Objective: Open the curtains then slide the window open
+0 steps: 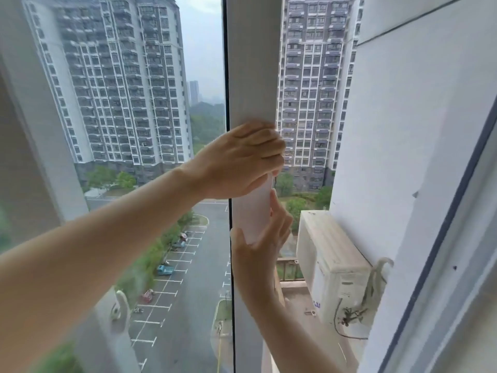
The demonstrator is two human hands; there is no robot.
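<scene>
A white vertical window sash frame (251,76) runs down the middle of the head view, with glass to its left. My left hand (239,162) wraps around the frame's right edge at mid height. My right hand (258,251) grips the same frame just below, thumb on the left side and fingers around the right edge. To the right of the frame the window stands open, showing outdoor air with no glass. No curtain is in view.
A white latch handle (119,309) sits on another frame at the lower left. An outdoor air-conditioner unit (333,267) stands on a ledge outside at the right, beside a white exterior wall (398,130). The fixed window frame (435,251) slants along the right edge.
</scene>
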